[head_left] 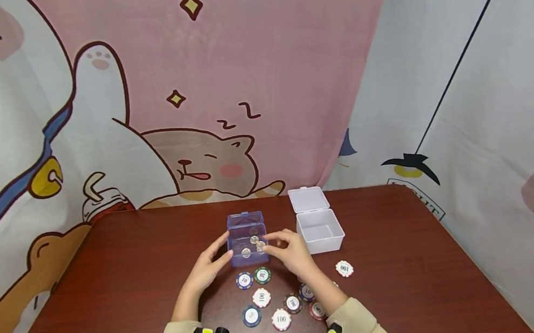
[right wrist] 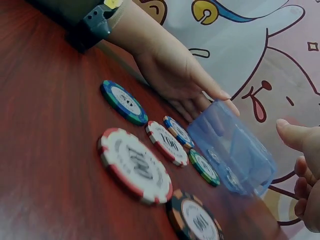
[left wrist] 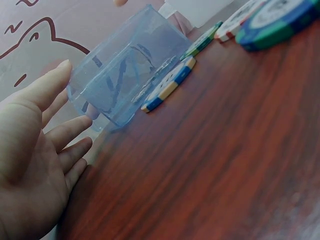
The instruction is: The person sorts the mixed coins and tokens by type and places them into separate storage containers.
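Observation:
A translucent blue plastic box (head_left: 249, 259) stands on the table with its hinged lid (head_left: 245, 220) up. Several small shiny round pieces (head_left: 246, 253) lie inside it. My left hand (head_left: 203, 272) is at the box's left end, index fingertip by the rear corner and thumb by the front one, fingers fairly straight. At the right end is my right hand (head_left: 295, 253); in the right wrist view its thumb (right wrist: 292, 135) stands apart from the box, the other fingers loosely bent. Poker chips lie in front, among them a blue one (head_left: 245, 280) and a green one (head_left: 262, 275).
A white plastic box (head_left: 323, 246) with its lid (head_left: 309, 199) raised stands to the right. More chips, such as a white one (head_left: 281, 319) and a black one (head_left: 293, 303), lie near my right forearm, with another white chip (head_left: 344, 268) farther right. A printed cloth (head_left: 315, 64) hangs behind the table.

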`<action>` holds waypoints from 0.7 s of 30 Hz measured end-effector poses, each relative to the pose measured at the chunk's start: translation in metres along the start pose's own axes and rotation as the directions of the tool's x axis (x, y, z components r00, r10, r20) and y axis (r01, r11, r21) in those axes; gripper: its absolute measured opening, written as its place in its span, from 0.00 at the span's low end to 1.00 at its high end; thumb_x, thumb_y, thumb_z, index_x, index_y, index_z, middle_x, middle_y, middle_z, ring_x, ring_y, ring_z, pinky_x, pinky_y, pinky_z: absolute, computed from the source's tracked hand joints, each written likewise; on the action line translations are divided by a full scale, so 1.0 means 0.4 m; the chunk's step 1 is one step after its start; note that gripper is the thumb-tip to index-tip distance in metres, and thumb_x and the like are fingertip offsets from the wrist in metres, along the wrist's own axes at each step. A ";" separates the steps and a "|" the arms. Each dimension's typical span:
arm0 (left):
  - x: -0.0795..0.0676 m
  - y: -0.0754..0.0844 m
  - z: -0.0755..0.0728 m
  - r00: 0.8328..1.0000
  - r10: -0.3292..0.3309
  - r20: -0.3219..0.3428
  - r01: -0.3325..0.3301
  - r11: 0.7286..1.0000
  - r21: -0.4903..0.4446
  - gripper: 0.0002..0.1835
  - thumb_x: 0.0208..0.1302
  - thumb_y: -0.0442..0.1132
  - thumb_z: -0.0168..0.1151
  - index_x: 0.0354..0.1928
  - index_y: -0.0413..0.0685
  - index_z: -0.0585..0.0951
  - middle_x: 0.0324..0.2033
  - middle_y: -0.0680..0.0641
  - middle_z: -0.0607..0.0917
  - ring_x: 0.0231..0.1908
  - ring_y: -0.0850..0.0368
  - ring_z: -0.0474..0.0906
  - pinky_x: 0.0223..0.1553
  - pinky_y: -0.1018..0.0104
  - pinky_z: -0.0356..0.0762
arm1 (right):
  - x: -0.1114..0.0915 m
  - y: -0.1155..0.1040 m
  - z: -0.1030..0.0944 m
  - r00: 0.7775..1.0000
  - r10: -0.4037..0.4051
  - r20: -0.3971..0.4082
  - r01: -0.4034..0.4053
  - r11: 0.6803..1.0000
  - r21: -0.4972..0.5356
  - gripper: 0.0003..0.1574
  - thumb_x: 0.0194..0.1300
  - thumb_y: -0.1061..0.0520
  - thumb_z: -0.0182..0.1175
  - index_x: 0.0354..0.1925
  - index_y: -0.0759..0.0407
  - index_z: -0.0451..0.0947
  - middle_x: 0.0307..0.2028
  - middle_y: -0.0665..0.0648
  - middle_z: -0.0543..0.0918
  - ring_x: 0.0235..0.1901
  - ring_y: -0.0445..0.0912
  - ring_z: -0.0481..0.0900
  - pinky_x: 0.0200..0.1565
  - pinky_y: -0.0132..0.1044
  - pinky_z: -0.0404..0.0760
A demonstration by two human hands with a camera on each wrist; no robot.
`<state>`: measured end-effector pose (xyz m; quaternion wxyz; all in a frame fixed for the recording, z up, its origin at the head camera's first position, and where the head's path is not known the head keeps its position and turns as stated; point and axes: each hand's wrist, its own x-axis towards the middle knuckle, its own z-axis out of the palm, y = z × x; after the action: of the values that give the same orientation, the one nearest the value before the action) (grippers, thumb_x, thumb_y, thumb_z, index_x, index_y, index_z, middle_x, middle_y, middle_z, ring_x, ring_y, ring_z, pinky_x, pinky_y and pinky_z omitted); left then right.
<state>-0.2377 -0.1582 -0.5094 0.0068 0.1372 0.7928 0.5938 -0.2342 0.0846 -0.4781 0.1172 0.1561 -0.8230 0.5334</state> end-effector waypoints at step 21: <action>0.000 -0.002 0.001 1.000 -0.005 -0.002 0.005 1.000 0.005 0.29 0.61 0.40 0.57 0.65 0.52 0.63 0.61 0.47 0.65 0.63 0.50 0.52 0.60 0.45 0.45 | -0.104 0.024 -0.089 0.993 -0.082 0.080 0.091 0.989 -0.117 0.18 0.43 0.51 0.70 0.36 0.55 0.84 0.20 0.47 0.70 0.23 0.40 0.66 0.25 0.30 0.66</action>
<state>-0.2380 -0.1582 -0.5101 0.0070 0.1347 0.7948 0.5917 -0.1984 0.1264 -0.4869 0.1183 0.2042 -0.8499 0.4712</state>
